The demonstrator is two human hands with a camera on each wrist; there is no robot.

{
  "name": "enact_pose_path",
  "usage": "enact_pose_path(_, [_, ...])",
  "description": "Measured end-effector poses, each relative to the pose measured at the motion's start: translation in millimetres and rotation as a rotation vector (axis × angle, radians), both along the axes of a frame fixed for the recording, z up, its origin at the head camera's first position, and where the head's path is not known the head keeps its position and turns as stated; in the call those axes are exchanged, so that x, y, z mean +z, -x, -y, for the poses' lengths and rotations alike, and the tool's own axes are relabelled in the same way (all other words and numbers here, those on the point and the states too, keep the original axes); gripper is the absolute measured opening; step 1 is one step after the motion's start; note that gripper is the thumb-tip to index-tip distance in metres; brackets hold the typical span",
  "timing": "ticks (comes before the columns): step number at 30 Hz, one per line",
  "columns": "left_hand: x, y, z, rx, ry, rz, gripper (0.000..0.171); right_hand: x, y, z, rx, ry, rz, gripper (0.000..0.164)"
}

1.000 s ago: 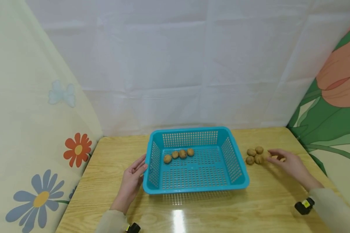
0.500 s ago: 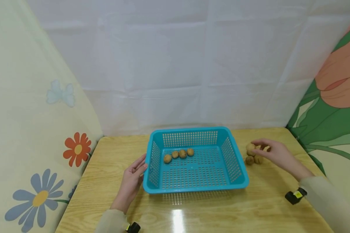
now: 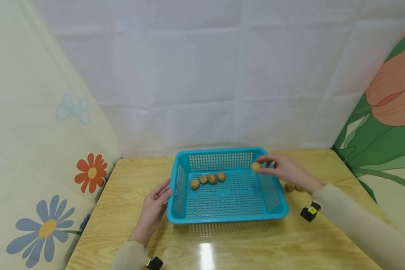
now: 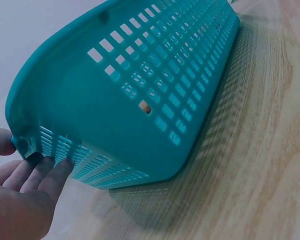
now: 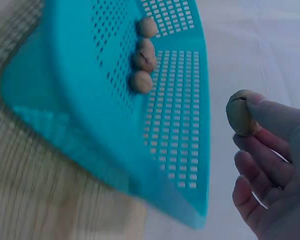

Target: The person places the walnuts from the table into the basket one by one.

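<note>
I've got the right hand (image 3: 281, 167) pinching a walnut (image 3: 255, 167), blue basket (image 3: 227, 219) near it, left hand (image 3: 155, 204) gripping that basket's rim.

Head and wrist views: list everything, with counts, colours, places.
Wooden table: one, yellowish, foreground
Plastic basket: one, blue, on table
Basket walnuts: four, brown, inside, left of centre
Held walnut: one, brown, near basket's far right corner
Loose walnuts: at least two, brown, right of basket
Backdrop cloth: one, white, behind table
Flower-print hangings: two, multicoloured, left and right
Wrist cameras: two, black, at wrists
Sleeves: two, cream, on forearms
Left hand: one, bare, holding basket's left rim
Right hand: one, bare, pinching held walnut
</note>
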State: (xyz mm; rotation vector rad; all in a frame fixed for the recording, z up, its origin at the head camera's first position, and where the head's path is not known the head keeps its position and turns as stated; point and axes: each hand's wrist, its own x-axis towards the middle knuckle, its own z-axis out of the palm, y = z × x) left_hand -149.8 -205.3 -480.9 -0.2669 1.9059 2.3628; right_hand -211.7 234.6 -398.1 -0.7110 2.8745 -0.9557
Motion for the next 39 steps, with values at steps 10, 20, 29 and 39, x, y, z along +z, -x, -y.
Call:
enact_pose_path(10, [-1.2,0.8,0,0.009,0.023,0.007,0.052,-13.2,22.3,58,0.135,0.059,0.058,0.038])
enact_pose_path(20, [-0.6,-1.4,0,0.015,0.016,-0.009,0.053,-31.0,32.1,116,0.261,0.002,0.181,0.036])
enact_pose_path(29, [-0.7,-4.2,0,0.029,0.024,-0.026,0.053,-53.6,38.4,152,0.379,0.012,0.268,0.035])
enact_pose_path(39, [2.0,-3.9,-2,0.036,0.023,0.002,0.053,-70.9,45.5,175,0.438,-0.077,0.201,0.03])
